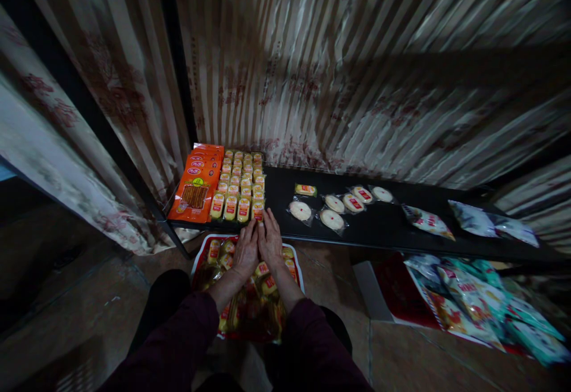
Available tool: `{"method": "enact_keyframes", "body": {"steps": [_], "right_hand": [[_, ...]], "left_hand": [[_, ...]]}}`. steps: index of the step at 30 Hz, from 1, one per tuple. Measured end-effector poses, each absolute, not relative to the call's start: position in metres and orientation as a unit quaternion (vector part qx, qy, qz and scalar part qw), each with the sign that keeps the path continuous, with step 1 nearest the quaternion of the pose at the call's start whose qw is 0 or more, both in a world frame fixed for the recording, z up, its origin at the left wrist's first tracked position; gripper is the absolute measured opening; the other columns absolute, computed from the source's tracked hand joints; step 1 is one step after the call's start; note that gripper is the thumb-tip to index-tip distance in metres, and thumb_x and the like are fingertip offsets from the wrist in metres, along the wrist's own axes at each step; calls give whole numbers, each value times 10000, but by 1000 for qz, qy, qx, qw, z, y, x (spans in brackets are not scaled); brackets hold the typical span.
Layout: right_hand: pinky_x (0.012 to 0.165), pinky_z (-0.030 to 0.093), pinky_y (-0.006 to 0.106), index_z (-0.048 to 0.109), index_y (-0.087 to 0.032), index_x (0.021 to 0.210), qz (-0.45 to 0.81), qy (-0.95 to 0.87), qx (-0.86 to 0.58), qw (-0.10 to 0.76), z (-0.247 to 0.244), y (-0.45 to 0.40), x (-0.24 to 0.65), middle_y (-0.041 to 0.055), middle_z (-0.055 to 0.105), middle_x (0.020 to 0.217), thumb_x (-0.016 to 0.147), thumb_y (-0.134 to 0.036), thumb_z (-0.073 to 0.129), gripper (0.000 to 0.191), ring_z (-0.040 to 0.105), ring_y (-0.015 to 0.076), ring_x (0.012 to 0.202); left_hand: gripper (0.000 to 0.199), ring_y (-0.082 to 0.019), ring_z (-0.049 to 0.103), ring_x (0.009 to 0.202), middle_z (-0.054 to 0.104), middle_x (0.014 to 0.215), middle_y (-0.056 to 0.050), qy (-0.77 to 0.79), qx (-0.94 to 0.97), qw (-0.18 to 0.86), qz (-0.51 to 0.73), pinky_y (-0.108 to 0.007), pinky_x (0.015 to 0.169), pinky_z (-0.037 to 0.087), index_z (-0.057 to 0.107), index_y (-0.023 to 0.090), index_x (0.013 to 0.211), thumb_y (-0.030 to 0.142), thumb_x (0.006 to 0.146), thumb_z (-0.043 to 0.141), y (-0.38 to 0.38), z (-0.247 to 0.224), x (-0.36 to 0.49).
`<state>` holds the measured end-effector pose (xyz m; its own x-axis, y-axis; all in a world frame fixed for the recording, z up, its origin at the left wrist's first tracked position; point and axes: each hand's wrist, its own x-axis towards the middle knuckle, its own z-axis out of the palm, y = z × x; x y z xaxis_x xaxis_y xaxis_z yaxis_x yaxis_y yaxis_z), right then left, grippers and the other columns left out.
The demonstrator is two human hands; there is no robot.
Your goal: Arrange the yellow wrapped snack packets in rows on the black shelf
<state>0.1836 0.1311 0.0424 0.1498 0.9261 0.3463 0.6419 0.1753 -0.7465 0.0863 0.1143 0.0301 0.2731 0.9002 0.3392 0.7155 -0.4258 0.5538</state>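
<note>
Two hands meet at the near right corner of a block of yellow packets (pixel 236 181) on a low black shelf (pixel 279 185).
The left hand (pixel 246 249) and right hand (pixel 270 240) lie side by side, fingers stretched forward and fingertips at the corner packet (pixel 257 210); whether they pinch it or only press it, I cannot tell. Below the wrists, more wrapped packets (pixel 268 285) fill a red tub with a white rim (pixel 300 276). Left of the block, orange bags (pixel 195 187) lie overlapping. To its right are a single packet (pixel 306 190), several round wrapped cakes (pixel 332 220) and, further along, plastic pouches (pixel 428 221). On the floor at right, a red-and-white box (pixel 375 292) holds colourful bags (pixel 468 297). A patterned curtain (pixel 285 82) hangs behind.
</note>
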Motion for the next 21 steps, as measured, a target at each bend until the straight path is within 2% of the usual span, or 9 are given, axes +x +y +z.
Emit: {"method": "enact_keyframes", "body": {"steps": [4,11,14,21], "right_hand": [[1131,292,427,489,-153,1350,155,-640,-624,420,43,135,183,106,379,1482,950,-405,279,517,336,202,1371],[1130,289,429,466,-156,1369,151,-650,-626,403,37,140,185,99,439,1445,955,-387,258,517,347,197,1364],[1131,283,427,458,-127,1373,150,-659,-624,392,36,142,185,113,464,1424,957,-382,240,534,356,200,1356],[1122,298,431,451,-156,1379,154,-653,-625,399,37,140,185,104,460,1427,959,-408,256,527,362,199,1351]], "left_hand": [[512,-232,440,1257,469,1394,-135,530,780,128,307,-438,1036,421,451,159,1340,78,836,413,115,34,86],[486,-258,417,1262,474,1407,-103,539,786,101,284,-445,1023,417,498,167,1307,92,834,418,118,37,84],[499,-266,414,1263,477,1404,-102,544,785,93,282,-451,1023,407,489,157,1315,84,827,412,119,37,84],[524,-268,391,1296,471,1406,-121,533,787,91,297,-455,1034,400,461,133,1334,75,815,415,118,32,83]]}}
